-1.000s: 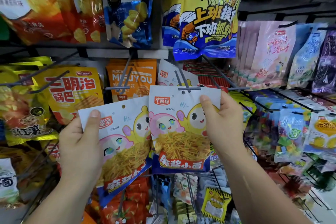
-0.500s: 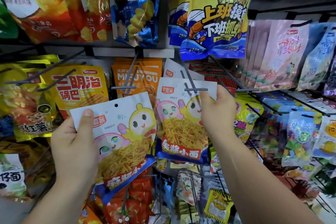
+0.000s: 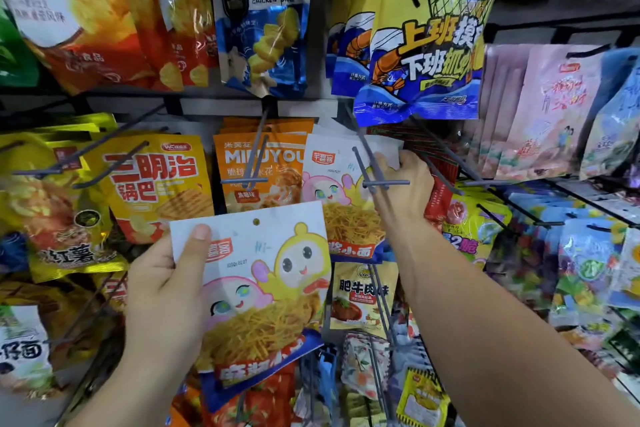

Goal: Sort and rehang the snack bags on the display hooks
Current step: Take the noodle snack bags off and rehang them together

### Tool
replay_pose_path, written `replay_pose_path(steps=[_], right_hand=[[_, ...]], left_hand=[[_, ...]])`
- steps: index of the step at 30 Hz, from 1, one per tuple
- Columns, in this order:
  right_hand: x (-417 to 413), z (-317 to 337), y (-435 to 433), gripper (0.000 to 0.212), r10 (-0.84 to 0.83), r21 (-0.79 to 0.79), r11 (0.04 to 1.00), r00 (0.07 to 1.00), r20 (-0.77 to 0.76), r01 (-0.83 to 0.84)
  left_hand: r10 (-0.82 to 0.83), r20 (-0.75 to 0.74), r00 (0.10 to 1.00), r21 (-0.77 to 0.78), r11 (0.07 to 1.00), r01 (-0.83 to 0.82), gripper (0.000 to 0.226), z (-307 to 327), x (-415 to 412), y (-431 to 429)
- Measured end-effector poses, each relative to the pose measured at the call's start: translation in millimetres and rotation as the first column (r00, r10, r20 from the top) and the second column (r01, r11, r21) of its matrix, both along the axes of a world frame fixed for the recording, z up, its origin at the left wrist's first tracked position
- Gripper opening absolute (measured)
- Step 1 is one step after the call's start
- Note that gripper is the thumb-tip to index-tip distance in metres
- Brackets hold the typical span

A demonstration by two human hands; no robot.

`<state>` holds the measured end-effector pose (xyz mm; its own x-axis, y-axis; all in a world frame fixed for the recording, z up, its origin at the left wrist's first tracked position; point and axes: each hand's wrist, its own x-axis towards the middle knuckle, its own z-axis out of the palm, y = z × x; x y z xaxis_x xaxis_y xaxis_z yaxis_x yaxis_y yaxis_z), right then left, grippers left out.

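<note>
Bag [image 3: 332,191] slid deeper onto hook [image 3: 384,183], R grip [image 3: 408,191] pinching it, L grip [image 3: 166,291] holding twin [image 3: 270,281], MIFUYOU pack [image 3: 277,163] beside

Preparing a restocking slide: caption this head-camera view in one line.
The right hand holds a white noodle-snack bag at a display hook; the left hand grips a matching bag lower down.

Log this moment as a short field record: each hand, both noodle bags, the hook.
left hand: grips loose white plastic cartoon noodle bag by its upper left corner, thumb on front
right hand: pinches upper right edge of matching hung noodle bag
grey metal double-prong hook: prongs cross hung bag's top; bag appears threaded on
remaining: loose bag, hang hole visible, on no hook
</note>
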<state>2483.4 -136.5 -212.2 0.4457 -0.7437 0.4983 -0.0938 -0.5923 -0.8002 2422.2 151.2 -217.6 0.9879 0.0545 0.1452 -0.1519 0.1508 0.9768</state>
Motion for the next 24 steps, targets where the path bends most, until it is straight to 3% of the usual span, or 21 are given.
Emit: replay_pose_path(steps=[3,6,11,13,16,18,21,23,24], right_hand=[[1.1,-9.7,-0.4,0.028,0.017,-0.005,1.000,1.000,-0.021,-0.018],[-8.2,-22.9,0.6,0.059,0.082,-0.016,0.996,0.995,-0.060,-0.083],[-46.2,-33.6,10.6,0.071,0.190,-0.050,0.981,0.982,0.021,-0.188],[-66.4,-37.6,18.8,0.063,0.232,0.006,0.973,0.971,0.054,-0.233],[-100.3,-33.0,36.0,0.028,0.249,0.016,0.967,0.961,0.123,-0.253],[-119.2,-25.3,44.8,0.029,0.352,0.103,0.922,0.920,0.172,-0.373],[-133.9,-14.4,49.4,0.023,0.530,0.313,0.758,0.820,0.217,-0.572],[-138.4,-8.9,48.7,0.010,0.528,0.333,0.747,0.818,0.229,-0.576],[-138.8,-6.4,47.4,0.014,0.506,0.314,0.769,0.831,0.232,-0.556]], left_hand=[[-0.066,-0.015,0.998,-0.013,0.998,0.066,0.028,7.1,0.0,-5.0],[-0.102,-0.015,0.995,0.016,0.995,0.102,0.028,9.4,0.3,-9.1],[-0.179,-0.005,0.984,0.022,0.984,0.179,0.026,8.8,-2.3,-18.9],[-0.216,-0.005,0.976,-0.021,0.976,0.216,0.025,11.0,-5.8,-25.6],[-0.251,0.014,0.968,-0.051,0.966,0.252,0.025,15.4,-10.3,-36.1],[-0.273,0.023,0.962,-0.076,0.959,0.274,0.024,18.4,-12.7,-43.3],[-0.302,0.056,0.952,-0.093,0.948,0.306,0.023,20.6,-13.4,-56.8],[-0.320,0.074,0.945,-0.084,0.942,0.325,0.021,20.7,-12.7,-66.7],[-0.327,0.087,0.941,-0.075,0.940,0.334,0.020,20.2,-11.9,-71.3]])
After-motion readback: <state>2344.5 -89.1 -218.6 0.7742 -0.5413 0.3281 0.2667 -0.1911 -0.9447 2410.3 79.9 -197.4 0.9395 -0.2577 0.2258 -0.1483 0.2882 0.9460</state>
